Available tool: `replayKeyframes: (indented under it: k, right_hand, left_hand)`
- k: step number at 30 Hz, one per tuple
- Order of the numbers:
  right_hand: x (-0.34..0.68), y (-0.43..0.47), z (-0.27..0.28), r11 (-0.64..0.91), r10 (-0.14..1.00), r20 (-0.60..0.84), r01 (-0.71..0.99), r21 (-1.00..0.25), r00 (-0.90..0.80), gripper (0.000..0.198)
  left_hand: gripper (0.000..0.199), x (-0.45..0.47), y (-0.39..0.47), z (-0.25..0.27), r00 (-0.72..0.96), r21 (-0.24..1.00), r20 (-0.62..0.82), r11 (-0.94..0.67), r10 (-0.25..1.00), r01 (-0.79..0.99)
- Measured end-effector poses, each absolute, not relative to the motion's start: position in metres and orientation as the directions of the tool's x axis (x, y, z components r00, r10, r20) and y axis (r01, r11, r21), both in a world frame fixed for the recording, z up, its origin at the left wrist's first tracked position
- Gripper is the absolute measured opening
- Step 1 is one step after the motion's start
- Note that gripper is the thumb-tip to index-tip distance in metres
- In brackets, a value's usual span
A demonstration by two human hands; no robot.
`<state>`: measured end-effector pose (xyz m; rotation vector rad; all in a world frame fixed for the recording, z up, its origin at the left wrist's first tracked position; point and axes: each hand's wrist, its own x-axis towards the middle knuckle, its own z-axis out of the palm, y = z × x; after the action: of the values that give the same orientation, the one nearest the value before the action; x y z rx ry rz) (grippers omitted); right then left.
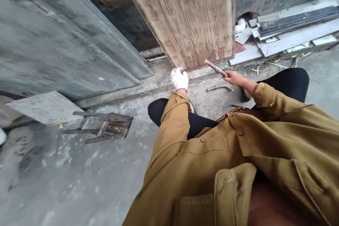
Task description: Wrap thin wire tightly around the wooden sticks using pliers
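My left hand (pixel 179 79), in a white glove, is closed at the lower left corner of a worn wooden door (pixel 196 24) with vertical grooves. Its fingertips are partly hidden against the door's edge. My bare right hand (pixel 234 78) grips a short brown stick-like tool (pixel 213 66) with a silvery band around its middle. The tool's pale tip points at the door's bottom edge, and I cannot tell whether it touches. Below it on the concrete lies a bent brown stick (pixel 219 87).
To the left stands a small wooden stool (pixel 116 127), tipped over, near a flat grey board (pixel 49 107). A large grey panel (pixel 66 42) leans beside the doorway. Stacked strips and tiles (pixel 296 31) and a white pipe (pixel 240 26) lie along the right wall.
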<state>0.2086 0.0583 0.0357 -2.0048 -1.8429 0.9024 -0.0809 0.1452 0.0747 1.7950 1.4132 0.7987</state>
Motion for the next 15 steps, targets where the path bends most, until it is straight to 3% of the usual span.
replayKeyframes:
  k: [1, 2, 5, 7, 10, 15]
  right_hand:
    - [0.206, 0.059, 0.054, -0.098, 0.978, -0.204, 0.766, -0.635, -0.044, 0.020]
    - [0.203, 0.059, 0.073, -0.048, 0.983, -0.163, 0.743, -0.668, -0.083, 0.018]
    - [0.196, 0.059, 0.126, 0.037, 0.989, -0.077, 0.709, -0.704, -0.128, 0.011]
    - [0.195, 0.059, 0.155, 0.055, 0.990, -0.054, 0.716, -0.695, -0.128, 0.008]
    - [0.198, 0.061, 0.184, 0.035, 0.982, -0.094, 0.652, -0.757, -0.162, 0.011]
    - [0.209, 0.072, 0.190, -0.057, 0.875, -0.141, 0.192, -0.980, -0.462, 0.048]
  left_hand:
    - [0.030, -0.070, 0.144, 0.080, 0.194, 0.847, 0.086, -0.174, 0.977, 0.502]
    - [0.031, -0.057, 0.142, 0.086, 0.179, 0.914, 0.137, -0.194, 0.974, 0.356]
    - [0.040, -0.025, 0.130, 0.105, 0.455, 0.992, 0.122, -0.100, 0.882, -0.072]
    - [0.047, -0.014, 0.119, 0.120, 0.592, 0.992, 0.068, 0.010, 0.803, -0.127]
    - [0.054, -0.015, 0.106, 0.141, 0.562, 0.987, 0.045, 0.050, 0.826, -0.153]
    - [0.045, -0.031, 0.108, 0.157, 0.587, 0.988, 0.018, 0.076, 0.809, -0.134]
